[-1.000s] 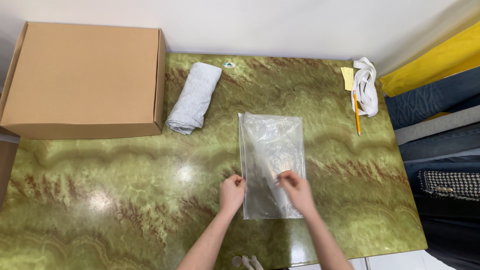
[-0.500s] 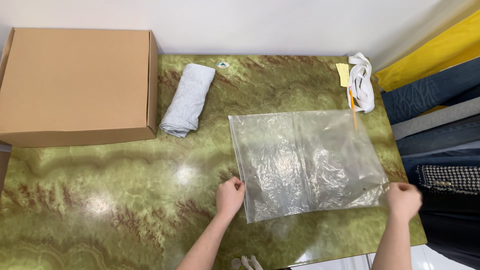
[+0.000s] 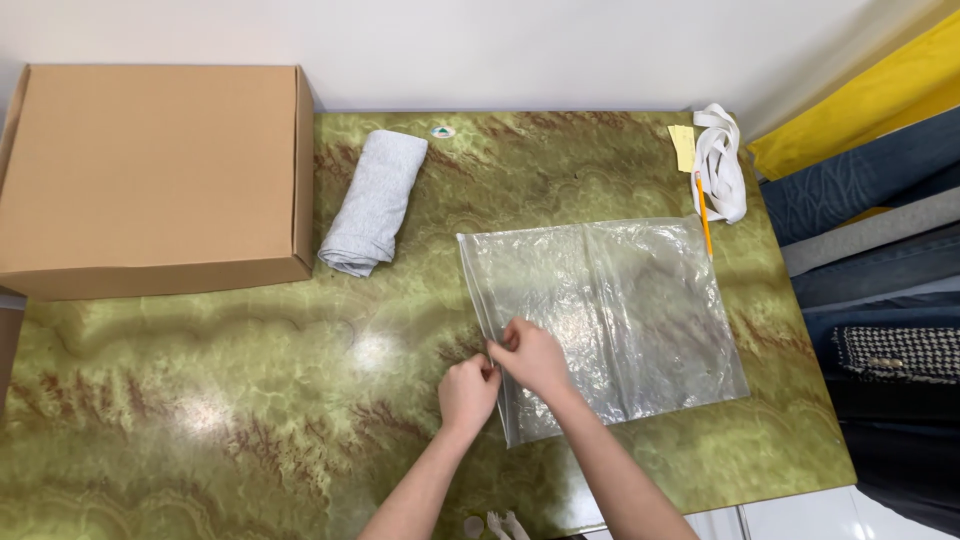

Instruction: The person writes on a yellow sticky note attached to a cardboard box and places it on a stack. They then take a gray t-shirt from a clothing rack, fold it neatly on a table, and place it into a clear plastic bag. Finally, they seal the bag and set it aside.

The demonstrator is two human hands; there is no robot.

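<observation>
Both hands, left hand (image 3: 468, 392) and right hand (image 3: 530, 358), are pinching the clear plastic bag (image 3: 600, 320) at its left edge; the bag is stretching away rightward from the pinch.

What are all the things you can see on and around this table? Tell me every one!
Table: one, green marbled top, fills most of the view.
Plastic bag: one, clear, spread flat on the table's right half.
Cardboard box: one, brown, closed, far left corner.
Rolled cloth: one, grey, beside the box.
Strap: one, white, bundled at the far right corner.
Pencil: one, orange, next to the strap, by the bag's far corner.
Paper note: one, yellow, left of the strap.
Fabrics: several, yellow, blue, grey and checked, stacked right of the table.
Left hand: one, at the bag's left edge.
Right hand: one, pinching the same edge.
</observation>
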